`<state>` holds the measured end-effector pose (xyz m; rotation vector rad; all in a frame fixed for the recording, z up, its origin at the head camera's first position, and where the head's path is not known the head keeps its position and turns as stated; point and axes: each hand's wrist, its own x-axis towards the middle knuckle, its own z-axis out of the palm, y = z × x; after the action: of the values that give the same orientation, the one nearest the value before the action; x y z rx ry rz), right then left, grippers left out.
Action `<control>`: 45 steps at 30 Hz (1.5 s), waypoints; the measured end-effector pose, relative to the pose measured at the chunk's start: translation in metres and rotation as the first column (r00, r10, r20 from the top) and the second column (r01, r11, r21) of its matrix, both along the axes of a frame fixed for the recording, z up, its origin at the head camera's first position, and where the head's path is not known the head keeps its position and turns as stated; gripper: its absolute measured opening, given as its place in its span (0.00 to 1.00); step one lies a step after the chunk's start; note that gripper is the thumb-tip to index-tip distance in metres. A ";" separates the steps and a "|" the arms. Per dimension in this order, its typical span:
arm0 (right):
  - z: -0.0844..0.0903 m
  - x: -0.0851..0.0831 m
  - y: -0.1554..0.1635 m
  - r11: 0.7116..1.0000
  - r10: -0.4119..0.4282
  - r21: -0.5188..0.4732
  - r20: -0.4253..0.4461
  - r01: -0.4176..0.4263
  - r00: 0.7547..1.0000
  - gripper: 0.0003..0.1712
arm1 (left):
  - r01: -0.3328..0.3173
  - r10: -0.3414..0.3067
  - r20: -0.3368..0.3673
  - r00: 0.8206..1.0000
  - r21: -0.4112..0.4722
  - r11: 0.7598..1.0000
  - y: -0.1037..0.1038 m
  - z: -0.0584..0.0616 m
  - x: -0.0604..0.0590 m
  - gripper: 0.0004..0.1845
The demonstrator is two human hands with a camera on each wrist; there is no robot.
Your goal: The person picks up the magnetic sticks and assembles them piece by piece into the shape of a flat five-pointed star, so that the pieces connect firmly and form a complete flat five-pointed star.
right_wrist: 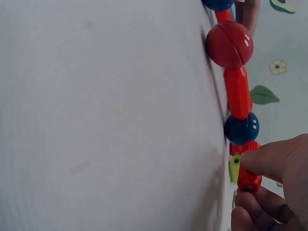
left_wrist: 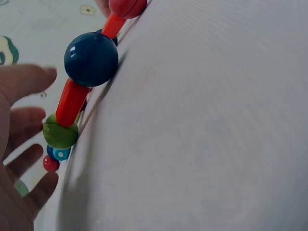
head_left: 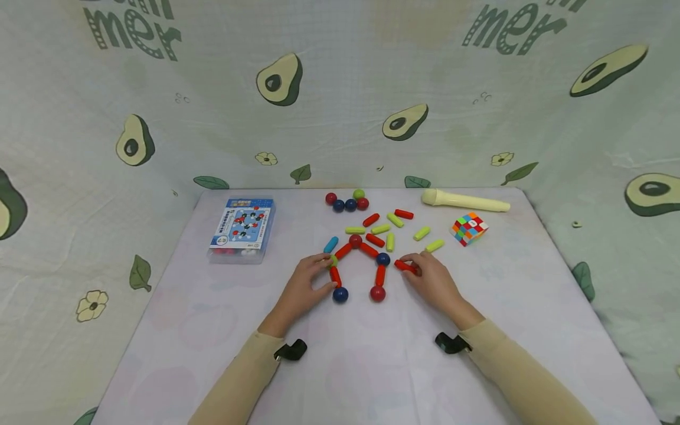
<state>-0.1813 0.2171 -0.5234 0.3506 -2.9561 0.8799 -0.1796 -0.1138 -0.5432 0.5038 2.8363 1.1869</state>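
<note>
On the table stands an arch of red rods and coloured balls, with a red ball [head_left: 355,241] at its top. Its left side runs through a green ball [left_wrist: 60,132] down to a blue ball [head_left: 340,294]. The right side goes through another blue ball [head_left: 383,259] to a red ball [head_left: 378,293]. My left hand [head_left: 304,286] lies beside the left side, fingers spread near the green ball; contact is unclear. Between thumb and fingers, my right hand [head_left: 432,282] pinches a red rod [right_wrist: 250,173] close to the right-side blue ball.
Loose green rods [head_left: 380,228] and red rods [head_left: 371,219] lie behind the arch, with a blue rod [head_left: 331,244] to its left. Several balls [head_left: 350,205] sit farther back. A clear plastic box [head_left: 241,230] is at left; a puzzle cube [head_left: 470,229] and cream microphone-shaped object [head_left: 467,200] are at right.
</note>
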 end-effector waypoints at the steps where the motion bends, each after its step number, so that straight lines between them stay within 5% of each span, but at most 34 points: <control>1: 0.001 0.001 -0.001 1.000 0.008 -0.015 -0.012 -0.008 1.000 0.17 | 0.035 -0.035 -0.011 0.999 -0.006 0.999 0.000 0.000 0.001 0.29; 10: 0.015 0.016 -0.030 0.983 0.155 -0.091 -0.035 -0.157 0.987 0.20 | 0.220 -0.220 0.011 0.975 -0.056 0.974 0.001 0.003 0.006 0.29; 20: 0.005 0.025 -0.065 0.933 0.357 -0.003 -0.143 -0.361 0.923 0.16 | 0.259 -0.262 -0.034 0.964 -0.083 0.962 0.002 0.003 0.007 0.22; 35: -0.001 0.030 -0.073 0.919 0.389 0.137 -0.152 -0.370 0.909 0.14 | 0.261 -0.266 -0.061 0.962 -0.077 0.962 0.002 0.006 0.008 0.21; 45: -0.003 0.031 -0.073 0.935 0.352 0.110 -0.153 -0.338 0.923 0.13 | 0.246 -0.256 -0.075 0.964 -0.119 0.962 0.004 0.007 0.009 0.23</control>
<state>-0.1505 0.1445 -0.5265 0.9268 -2.8193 0.7096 -0.1701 -0.1098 -0.5363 0.9004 2.7808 0.9830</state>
